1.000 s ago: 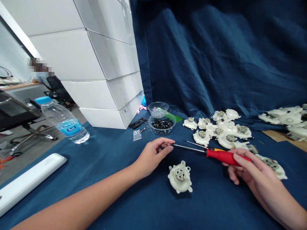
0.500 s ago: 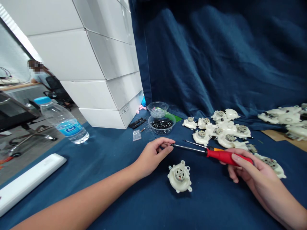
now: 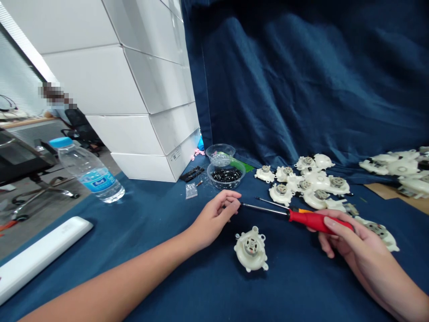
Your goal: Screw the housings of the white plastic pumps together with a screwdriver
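My right hand (image 3: 355, 246) is wrapped round the red handle of a screwdriver (image 3: 301, 218), whose metal shaft points left. At the tip of the shaft is my left hand (image 3: 216, 214), its thumb and fingers pinched together. Anything between those fingers is too small or hidden to make out. Below the shaft, a cream plastic motor housing (image 3: 251, 259) lies on the blue cloth, its round metal motor facing up and a small screw standing at its upper left. Behind the red handle lies a second screwdriver (image 3: 272, 202) with an orange part.
Two clear bowls, one of black screws (image 3: 226, 174) and one of silvery bits (image 3: 219, 156), stand at the back. Several cream housings (image 3: 315, 179) are grouped to the right. White boxes (image 3: 117, 80), a water bottle (image 3: 97, 176) and a white bar (image 3: 43, 255) occupy the left.
My left fingers have drawn slightly left, leaving a tiny gap at the screwdriver's tip. My right hand and the motor housing have hardly moved.
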The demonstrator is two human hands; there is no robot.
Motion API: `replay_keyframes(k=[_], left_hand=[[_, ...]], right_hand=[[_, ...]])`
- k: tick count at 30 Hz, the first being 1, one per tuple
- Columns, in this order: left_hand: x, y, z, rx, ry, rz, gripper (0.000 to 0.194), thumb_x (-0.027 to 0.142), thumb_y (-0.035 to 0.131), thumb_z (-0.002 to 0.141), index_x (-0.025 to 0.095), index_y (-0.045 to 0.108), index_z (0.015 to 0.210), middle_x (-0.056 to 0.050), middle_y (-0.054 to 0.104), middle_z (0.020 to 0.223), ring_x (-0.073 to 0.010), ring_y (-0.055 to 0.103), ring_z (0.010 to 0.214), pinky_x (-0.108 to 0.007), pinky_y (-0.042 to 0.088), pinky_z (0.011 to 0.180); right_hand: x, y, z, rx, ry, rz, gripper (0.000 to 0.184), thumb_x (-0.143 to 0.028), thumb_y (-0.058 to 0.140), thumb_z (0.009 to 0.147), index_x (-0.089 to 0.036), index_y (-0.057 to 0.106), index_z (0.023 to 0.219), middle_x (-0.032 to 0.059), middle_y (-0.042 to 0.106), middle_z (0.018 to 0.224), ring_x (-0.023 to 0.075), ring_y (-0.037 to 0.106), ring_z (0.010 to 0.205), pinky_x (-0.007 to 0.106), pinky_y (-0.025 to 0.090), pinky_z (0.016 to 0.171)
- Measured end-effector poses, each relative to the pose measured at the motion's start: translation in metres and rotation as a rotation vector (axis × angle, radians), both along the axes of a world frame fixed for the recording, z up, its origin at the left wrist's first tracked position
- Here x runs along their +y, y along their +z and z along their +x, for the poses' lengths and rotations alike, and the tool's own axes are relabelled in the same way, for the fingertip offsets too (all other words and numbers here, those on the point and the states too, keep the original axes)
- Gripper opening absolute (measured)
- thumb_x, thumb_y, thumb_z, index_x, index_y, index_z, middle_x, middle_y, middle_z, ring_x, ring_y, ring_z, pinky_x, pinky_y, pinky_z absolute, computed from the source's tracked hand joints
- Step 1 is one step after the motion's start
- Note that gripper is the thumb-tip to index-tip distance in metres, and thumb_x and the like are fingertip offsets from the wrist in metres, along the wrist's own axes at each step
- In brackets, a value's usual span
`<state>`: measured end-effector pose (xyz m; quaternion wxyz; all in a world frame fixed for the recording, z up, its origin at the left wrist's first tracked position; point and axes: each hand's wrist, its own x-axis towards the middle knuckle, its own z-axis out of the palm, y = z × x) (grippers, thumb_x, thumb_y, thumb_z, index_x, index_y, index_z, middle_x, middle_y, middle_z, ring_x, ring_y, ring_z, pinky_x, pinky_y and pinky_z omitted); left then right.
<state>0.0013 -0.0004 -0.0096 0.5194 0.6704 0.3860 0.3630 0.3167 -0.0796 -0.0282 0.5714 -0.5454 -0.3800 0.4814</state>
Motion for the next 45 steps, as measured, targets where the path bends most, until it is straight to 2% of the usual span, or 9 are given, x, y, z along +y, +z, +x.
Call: replay_keyframes(k=[5, 10, 13, 16, 21, 30, 37, 45], left_hand=[[0.001, 0.0, 0.0, -0.069, 0.003, 0.009, 0.036, 0.05, 0.046, 0.107, 0.022, 0.065, 0.119, -0.006, 0.062, 0.107, -0.0199, 0.06, 0.094, -0.028, 0.049, 0.069], [-0.001, 0.002, 0.001, -0.002, -0.008, -0.022, 0.031, 0.049, 0.058, 0.102, 0.023, 0.067, 0.115, -0.004, 0.065, 0.1, -0.0209, 0.062, 0.096, -0.03, 0.048, 0.074], [-0.002, 0.004, 0.001, 0.004, -0.026, -0.031, 0.029, 0.047, 0.064, 0.099, 0.023, 0.068, 0.115, -0.005, 0.07, 0.102, -0.0207, 0.064, 0.095, -0.031, 0.048, 0.077], [-0.002, 0.004, 0.0, 0.018, -0.054, -0.017, 0.029, 0.045, 0.065, 0.099, 0.024, 0.069, 0.118, -0.006, 0.073, 0.109, -0.0225, 0.066, 0.101, -0.034, 0.048, 0.083], [-0.001, 0.003, -0.001, 0.069, -0.085, -0.003, 0.029, 0.046, 0.061, 0.101, 0.024, 0.069, 0.12, -0.006, 0.075, 0.112, -0.0242, 0.068, 0.106, -0.037, 0.048, 0.09], [-0.002, 0.008, -0.001, 0.087, -0.089, 0.015, 0.033, 0.049, 0.053, 0.105, 0.022, 0.071, 0.109, -0.004, 0.074, 0.103, -0.0206, 0.064, 0.098, -0.032, 0.045, 0.082], [0.0, 0.005, 0.0, 0.128, -0.094, 0.029, 0.028, 0.045, 0.062, 0.101, 0.018, 0.071, 0.098, -0.004, 0.074, 0.096, -0.016, 0.059, 0.08, -0.028, 0.043, 0.074], [-0.001, 0.007, 0.0, 0.187, -0.079, 0.015, 0.028, 0.043, 0.065, 0.098, 0.017, 0.074, 0.096, -0.002, 0.073, 0.086, -0.012, 0.05, 0.066, -0.025, 0.037, 0.064]], right_hand=[[-0.001, 0.002, -0.001, 0.032, -0.01, 0.0, 0.049, -0.052, 0.087, 0.074, -0.023, 0.07, 0.11, 0.0029, 0.074, 0.077, 0.0164, 0.056, 0.052, 0.025, 0.046, 0.047], [-0.002, 0.004, -0.002, 0.031, 0.003, -0.015, 0.051, -0.054, 0.086, 0.075, -0.022, 0.07, 0.111, -0.0004, 0.067, 0.062, 0.0175, 0.055, 0.055, 0.025, 0.045, 0.05], [-0.002, 0.004, -0.001, 0.026, 0.007, -0.03, 0.051, -0.054, 0.086, 0.075, -0.021, 0.071, 0.111, 0.0015, 0.069, 0.065, 0.0175, 0.053, 0.056, 0.025, 0.045, 0.051], [-0.002, 0.003, 0.001, 0.024, 0.014, -0.035, 0.05, -0.054, 0.086, 0.076, -0.021, 0.071, 0.111, 0.0039, 0.073, 0.071, 0.0175, 0.053, 0.057, 0.025, 0.044, 0.052], [-0.003, 0.0, 0.001, 0.006, 0.027, -0.023, 0.048, -0.054, 0.082, 0.079, -0.021, 0.07, 0.111, 0.0027, 0.07, 0.063, 0.0178, 0.053, 0.057, 0.024, 0.043, 0.053], [-0.003, -0.002, 0.005, -0.023, 0.055, -0.027, 0.048, -0.054, 0.08, 0.083, -0.021, 0.067, 0.115, 0.0019, 0.068, 0.062, 0.0181, 0.053, 0.057, 0.026, 0.042, 0.054], [-0.001, -0.007, 0.006, -0.034, 0.056, -0.019, 0.05, -0.053, 0.081, 0.082, -0.02, 0.068, 0.116, 0.0015, 0.067, 0.062, 0.0187, 0.053, 0.058, 0.027, 0.043, 0.054], [-0.001, -0.008, 0.007, -0.094, 0.093, 0.002, 0.043, -0.053, 0.077, 0.088, -0.021, 0.067, 0.115, 0.0018, 0.068, 0.062, 0.0187, 0.056, 0.059, 0.027, 0.045, 0.054]])
